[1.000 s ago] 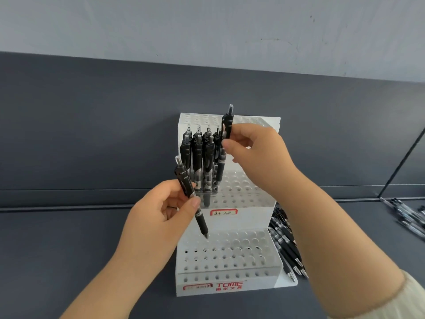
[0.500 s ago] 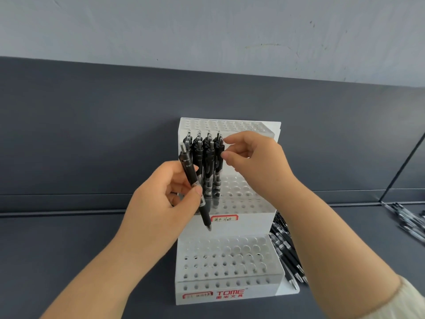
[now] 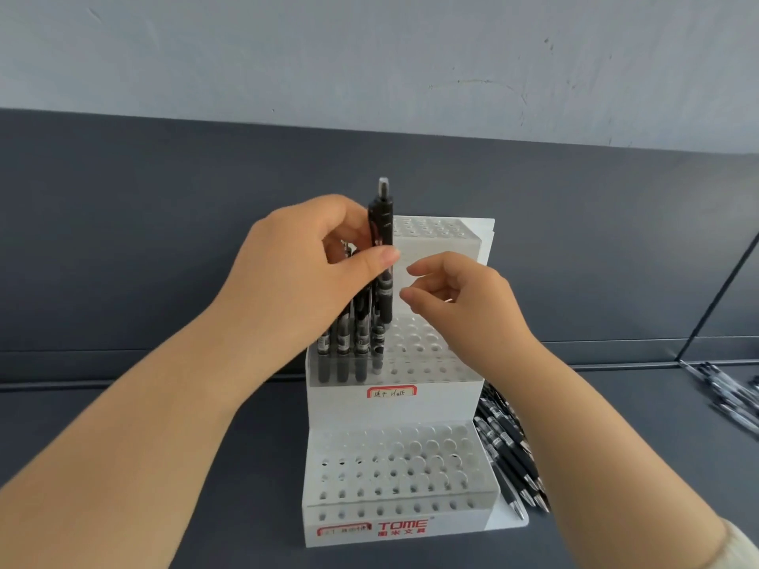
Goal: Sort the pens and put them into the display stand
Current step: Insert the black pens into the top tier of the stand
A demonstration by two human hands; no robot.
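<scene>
Here, a white display stand (image 3: 394, 408) with three steps, set on a dark table (image 3: 263, 507) close to a dark back panel (image 3: 123, 240). Wide stretch of table to the left of the stand. On the right, a heap of loose pens (image 3: 509, 449) lying right against the stand's base, too piled up to count. A second bunch of pens (image 3: 731, 396) far off at the table's right edge.

Two hands up at the middle step (image 3: 456, 377). Four standing pens (image 3: 343, 355) in the front row there, on its left side; more behind, hidden by the left hand (image 3: 304, 277). Rows of open holes (image 3: 423, 351) on the right side of that step, and on the other two steps too.

One black pen (image 3: 384, 223) pinched in the left hand, held straight up, just right of the standing pens. With the thumb (image 3: 378, 258) flat across the front of the pen's middle, other fingers behind it. Click end poking up above the fingers, lower half hanging below the thumb toward the holes; cannot tell if the tip is in one.

Right hand (image 3: 460, 305) just right of that pen, not touching it, holding nothing, fingers softly bent, thumb and first finger a little apart.
</scene>
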